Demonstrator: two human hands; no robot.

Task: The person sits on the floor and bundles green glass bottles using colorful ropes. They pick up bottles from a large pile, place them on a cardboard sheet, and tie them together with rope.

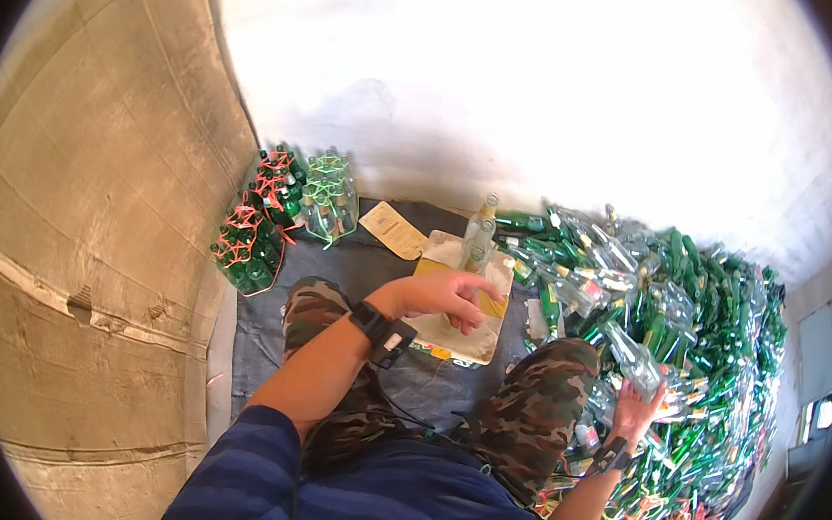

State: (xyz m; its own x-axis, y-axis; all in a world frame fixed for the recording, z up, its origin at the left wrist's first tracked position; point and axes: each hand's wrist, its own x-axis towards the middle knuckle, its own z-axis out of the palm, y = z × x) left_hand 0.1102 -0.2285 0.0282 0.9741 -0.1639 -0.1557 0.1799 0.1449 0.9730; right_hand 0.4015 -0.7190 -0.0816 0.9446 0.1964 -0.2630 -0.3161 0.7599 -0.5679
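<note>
My left hand [450,298] is over a low cardboard box [458,333], fingers apart and nothing in them. Two or so clear glass bottles [478,237] stand upright at the box's far end, just beyond that hand. Off to the right, my right hand [637,411] holds a clear glass bottle [630,357] by its lower part, neck tilted away from me. Beneath and around it spreads a large heap of green and clear glass bottles [693,341]. Some of the right fingers are hidden by the bottle.
Upright bottle bundles tied with red cord [246,248] and with light green cord [328,197] stand at the far left. A printed cardboard piece [393,230] lies on the dark floor sheet [426,391]. A white wall [491,93] rises behind; a brown panelled wall [104,211] is at left.
</note>
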